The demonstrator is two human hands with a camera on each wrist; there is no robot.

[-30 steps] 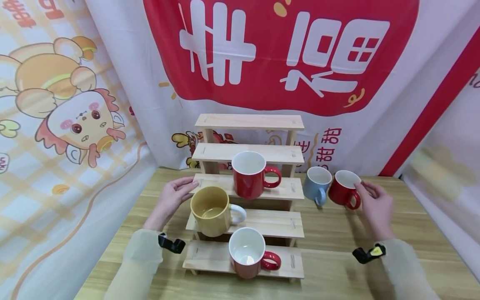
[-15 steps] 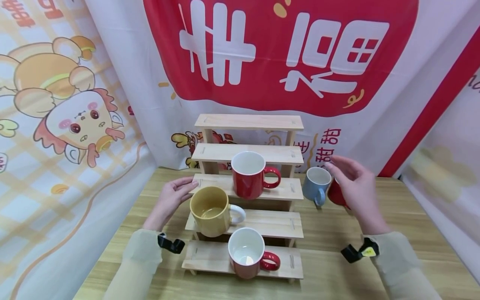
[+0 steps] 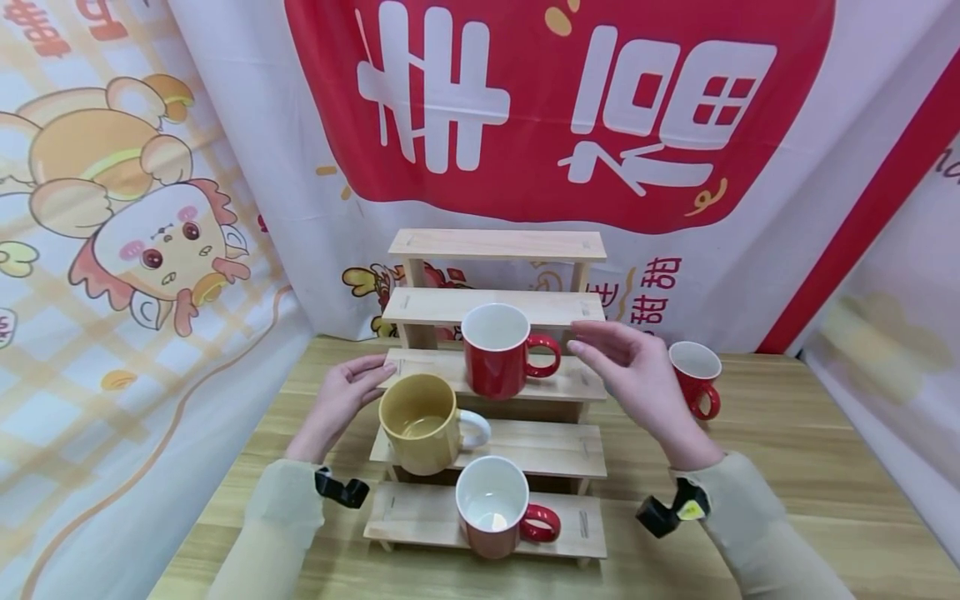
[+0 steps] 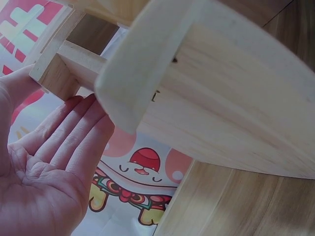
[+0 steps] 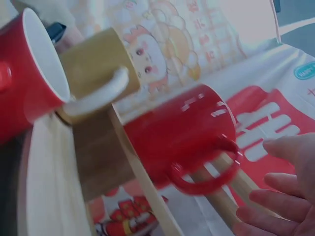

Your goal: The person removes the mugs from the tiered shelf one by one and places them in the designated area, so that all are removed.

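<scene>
L hand (image 3: 347,396) pinches end of wooden rack (image 3: 495,244), prob. to steady it. R hand (image 3: 628,367) part-open, holds nothing, near handle (image 3: 556,357) of red mug (image 3: 495,364). Mug upright on mid shelf (image 3: 431,362), handle turned R, presumably for R-hand access.

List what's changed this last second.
The right hand came off the far-right red mug and swung left, nearing the red mug on the middle shelf, hiding where the blue mug stood. The left hand stays at that shelf's end; visible mugs haven't moved.
</scene>
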